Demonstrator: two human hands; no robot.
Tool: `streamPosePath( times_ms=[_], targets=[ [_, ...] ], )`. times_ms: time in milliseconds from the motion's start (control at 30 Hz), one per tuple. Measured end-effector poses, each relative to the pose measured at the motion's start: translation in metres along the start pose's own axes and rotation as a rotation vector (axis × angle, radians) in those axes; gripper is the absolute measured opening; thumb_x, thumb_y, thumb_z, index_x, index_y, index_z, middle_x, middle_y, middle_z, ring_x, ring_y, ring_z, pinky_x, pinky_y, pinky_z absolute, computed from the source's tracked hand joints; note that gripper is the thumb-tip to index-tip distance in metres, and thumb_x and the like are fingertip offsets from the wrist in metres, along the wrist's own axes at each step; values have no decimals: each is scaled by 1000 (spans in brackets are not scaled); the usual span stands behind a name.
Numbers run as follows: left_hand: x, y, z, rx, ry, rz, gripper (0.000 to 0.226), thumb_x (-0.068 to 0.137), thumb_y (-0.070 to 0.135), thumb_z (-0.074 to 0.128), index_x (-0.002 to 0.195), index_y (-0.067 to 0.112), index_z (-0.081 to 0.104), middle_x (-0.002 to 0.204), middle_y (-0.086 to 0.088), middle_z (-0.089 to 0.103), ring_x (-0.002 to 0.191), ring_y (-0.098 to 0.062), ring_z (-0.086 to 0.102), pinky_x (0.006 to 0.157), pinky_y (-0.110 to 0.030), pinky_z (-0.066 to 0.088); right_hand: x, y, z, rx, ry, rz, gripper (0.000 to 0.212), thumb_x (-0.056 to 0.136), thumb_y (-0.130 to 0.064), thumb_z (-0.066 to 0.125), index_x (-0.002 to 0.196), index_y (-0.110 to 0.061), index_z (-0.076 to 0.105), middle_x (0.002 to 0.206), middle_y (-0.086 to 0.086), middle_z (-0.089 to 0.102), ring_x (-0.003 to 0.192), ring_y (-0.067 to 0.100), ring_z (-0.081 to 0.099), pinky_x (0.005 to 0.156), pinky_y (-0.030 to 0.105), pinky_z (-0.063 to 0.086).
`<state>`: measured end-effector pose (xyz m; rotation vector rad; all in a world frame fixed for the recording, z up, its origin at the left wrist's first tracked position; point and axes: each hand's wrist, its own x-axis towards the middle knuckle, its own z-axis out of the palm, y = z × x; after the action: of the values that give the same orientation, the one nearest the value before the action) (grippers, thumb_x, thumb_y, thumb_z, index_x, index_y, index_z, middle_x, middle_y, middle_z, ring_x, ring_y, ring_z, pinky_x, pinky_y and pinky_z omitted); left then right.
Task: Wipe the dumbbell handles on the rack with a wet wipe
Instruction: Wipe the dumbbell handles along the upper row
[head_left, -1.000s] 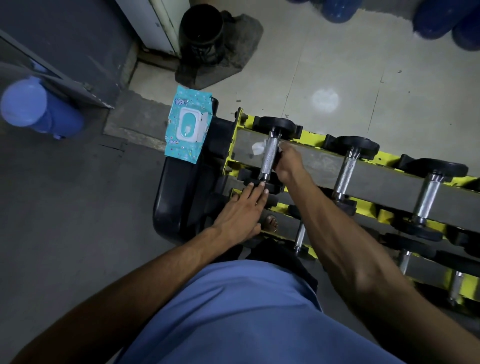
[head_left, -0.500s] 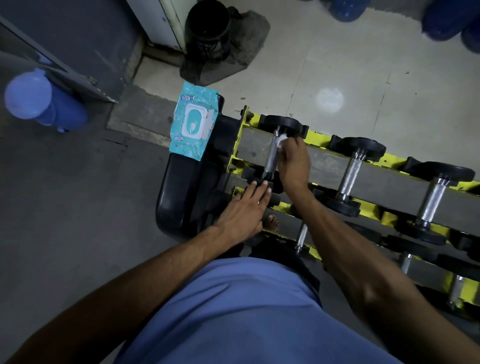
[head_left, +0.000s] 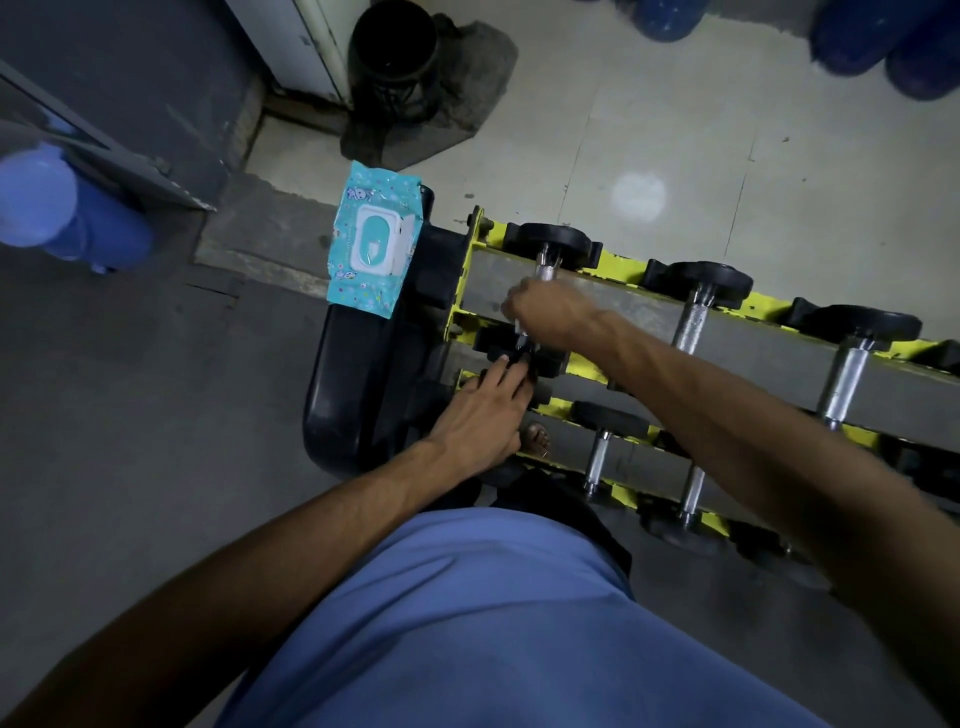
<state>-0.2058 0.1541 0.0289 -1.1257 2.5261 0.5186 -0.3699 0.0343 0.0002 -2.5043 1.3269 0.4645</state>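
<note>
Under the right hand runs the dumbbell handle, a knurled chrome bar, bright and rough-looking where it shows just past the knuckles. The fingers are curled round it. Something pale shows at the fingertips, but it is too blurred for me to call it the wipe. This dumbbell sits at the left end of the top shelf of the rack, with its far head, a flat, matte black disc, beyond the hand.

The left hand lies just nearer than the right, fingers straight and flat on the dumbbell's near black head, gripping nothing.

The rack has chipped yellow rails and dull grey shelves. To the right of the right hand stand two more dumbbells with the same chrome bars and black heads, and smaller ones sit on the lower shelves below the forearm.

To the left of both hands, a soft teal wipes packet with a white flip lid lies on a rounded, glossy black casing. Its print is too small to read. Farther left stands a blue bottle, and well beyond the hands, a black bucket.
</note>
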Motion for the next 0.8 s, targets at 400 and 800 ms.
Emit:
streamPosePath(
  times_ms=[400, 800],
  targets=[
    [-1, -2, -4, -5, 29, 13, 62, 88, 35, 63, 143, 8, 50, 143, -11, 40, 132, -30, 41, 98, -42, 50, -26, -15, 1, -37, 26, -137, 17, 87, -6, 68, 101, -12, 72, 106, 7, 58, 107, 28, 51, 58, 35, 43],
    [0, -8, -2, -30, 2, 38, 69, 89, 32, 66, 149, 6, 45, 160, -15, 29, 148, -35, 29, 111, -48, 46, -45, -23, 28, 604, 322, 302, 11, 86, -6, 71, 93, -10, 78, 98, 15, 69, 86, 36, 67, 72, 35, 52]
  ],
)
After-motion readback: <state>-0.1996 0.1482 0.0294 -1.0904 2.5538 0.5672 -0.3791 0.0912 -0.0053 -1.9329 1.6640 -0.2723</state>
